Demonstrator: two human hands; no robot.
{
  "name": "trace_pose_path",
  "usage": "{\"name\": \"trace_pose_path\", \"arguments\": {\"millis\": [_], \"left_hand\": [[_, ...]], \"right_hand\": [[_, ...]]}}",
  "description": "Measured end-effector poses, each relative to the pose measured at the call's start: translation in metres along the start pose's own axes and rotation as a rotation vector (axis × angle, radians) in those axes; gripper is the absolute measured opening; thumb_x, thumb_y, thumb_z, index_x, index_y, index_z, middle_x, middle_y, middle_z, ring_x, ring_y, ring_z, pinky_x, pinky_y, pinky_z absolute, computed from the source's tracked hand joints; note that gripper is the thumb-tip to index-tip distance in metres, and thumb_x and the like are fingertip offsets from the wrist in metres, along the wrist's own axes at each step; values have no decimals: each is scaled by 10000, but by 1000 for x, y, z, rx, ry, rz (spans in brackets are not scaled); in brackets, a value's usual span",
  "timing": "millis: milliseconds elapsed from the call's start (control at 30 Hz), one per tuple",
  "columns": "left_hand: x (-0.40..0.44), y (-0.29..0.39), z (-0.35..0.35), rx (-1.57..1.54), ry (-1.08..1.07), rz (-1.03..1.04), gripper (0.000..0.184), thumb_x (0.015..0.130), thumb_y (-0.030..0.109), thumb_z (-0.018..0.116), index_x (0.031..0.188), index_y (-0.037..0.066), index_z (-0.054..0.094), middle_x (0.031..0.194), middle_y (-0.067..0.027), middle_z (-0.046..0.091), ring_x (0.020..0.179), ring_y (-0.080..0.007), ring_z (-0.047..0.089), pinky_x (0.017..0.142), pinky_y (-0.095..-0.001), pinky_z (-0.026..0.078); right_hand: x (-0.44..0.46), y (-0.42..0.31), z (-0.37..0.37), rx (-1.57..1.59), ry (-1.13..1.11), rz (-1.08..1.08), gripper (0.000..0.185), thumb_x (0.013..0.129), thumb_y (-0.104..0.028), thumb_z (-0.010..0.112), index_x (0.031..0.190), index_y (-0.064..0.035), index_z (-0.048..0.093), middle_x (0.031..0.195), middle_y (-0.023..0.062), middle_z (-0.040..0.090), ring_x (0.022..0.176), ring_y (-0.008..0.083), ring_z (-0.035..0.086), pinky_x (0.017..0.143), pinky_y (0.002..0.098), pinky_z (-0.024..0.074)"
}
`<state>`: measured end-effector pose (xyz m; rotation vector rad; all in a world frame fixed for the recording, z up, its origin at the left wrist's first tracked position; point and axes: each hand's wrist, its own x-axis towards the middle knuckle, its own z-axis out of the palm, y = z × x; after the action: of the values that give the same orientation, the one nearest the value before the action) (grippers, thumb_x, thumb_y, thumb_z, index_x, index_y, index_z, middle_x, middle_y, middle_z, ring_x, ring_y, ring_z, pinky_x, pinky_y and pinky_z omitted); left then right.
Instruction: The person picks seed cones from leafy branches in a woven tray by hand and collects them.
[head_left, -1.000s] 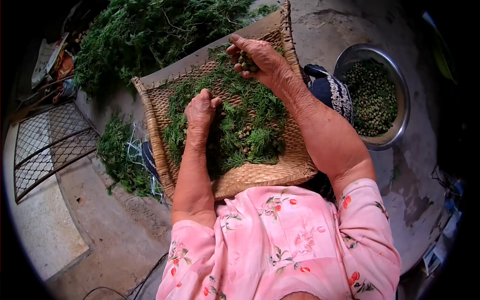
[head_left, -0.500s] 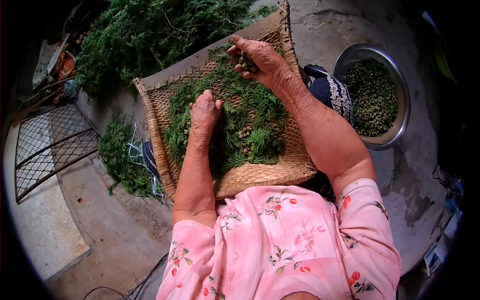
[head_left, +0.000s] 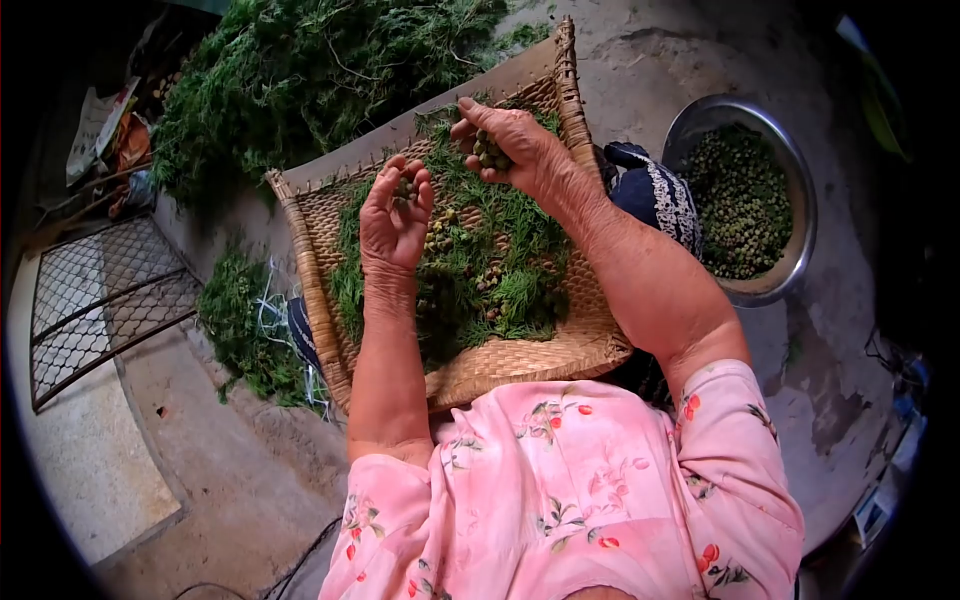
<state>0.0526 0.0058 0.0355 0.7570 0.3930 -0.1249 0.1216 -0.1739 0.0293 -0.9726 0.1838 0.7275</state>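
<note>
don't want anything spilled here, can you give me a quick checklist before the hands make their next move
1. Right hand has a grip on its round green pieces: ok, fingers curled around them.
2. Left hand free: not ok, small green bits sit in its curled fingers.
3. Woven basket bare: not ok, leafy sprigs cover much of it.
4. Basket firmly supported: cannot tell, its underside is hidden.
5. Metal bowl open on top: ok, uncovered, on the person's right.
</note>
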Motion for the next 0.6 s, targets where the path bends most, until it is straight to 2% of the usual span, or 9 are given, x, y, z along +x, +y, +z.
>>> {"name": "trace_pose_path", "arguments": {"millis": [100,133,200,267,333,367,433,533,600], "left_hand": [[5,-6,25,-171,1,124,266,910,252,507,945,-5,564,904,-123,596,868,-228,592,773,-334,527],[8,-8,31,-172,-3,123,266,910,252,507,945,-5,564,904,-123,596,868,-228,592,773,-334,527],[11,-11,46,-184,-99,131,343,906,312,504,983,-19,551,948,-145,593,917,-258,579,820,-367,517],[10,-20,66,-48,-29,204,410,871,399,531,962,1,568,918,-110,593,896,-228,574,819,-340,504],[10,-31,77,120,-2,302,450,858,455,525,963,21,583,906,-76,594,879,-200,564,821,-319,468],[10,-35,80,120,-3,302,450,858,455,525,963,21,583,906,-76,594,879,-200,564,821,-319,468],[10,-42,85,268,25,380,485,847,502,512,979,42,591,897,-46,597,865,-178,555,827,-316,429],[4,-48,95,293,6,435,466,868,492,494,963,41,560,868,-34,572,800,-134,525,789,-296,433],[1,-47,96,285,-22,441,477,854,502,505,975,47,579,908,-42,593,852,-155,541,816,-307,425]], "right_hand": [[-1,1,0,59,-20,49,456,832,-505,552,859,-52,599,673,15,536,556,107,552,404,233,423],[-2,1,0,57,-18,45,456,832,-505,552,859,-52,599,673,15,536,556,107,552,404,233,423],[-4,0,3,78,5,92,482,846,-524,515,839,-46,581,661,15,539,525,109,531,390,215,393],[-1,1,1,68,-22,101,482,829,-554,518,864,-77,582,697,20,550,564,123,547,422,238,419],[-4,0,6,91,46,102,471,820,-570,519,888,-107,574,760,34,561,672,149,567,506,294,464],[-4,-1,8,130,15,106,469,816,-583,516,898,-124,566,802,38,561,793,178,560,609,350,483],[-9,0,10,182,28,81,472,815,-589,510,887,-125,559,801,34,555,801,179,549,638,367,481],[-7,3,9,251,27,73,477,815,-600,501,870,-128,541,794,26,545,800,176,536,676,388,479],[-2,6,5,268,12,88,479,814,-604,497,864,-129,532,790,22,541,790,172,533,684,392,480]]}}
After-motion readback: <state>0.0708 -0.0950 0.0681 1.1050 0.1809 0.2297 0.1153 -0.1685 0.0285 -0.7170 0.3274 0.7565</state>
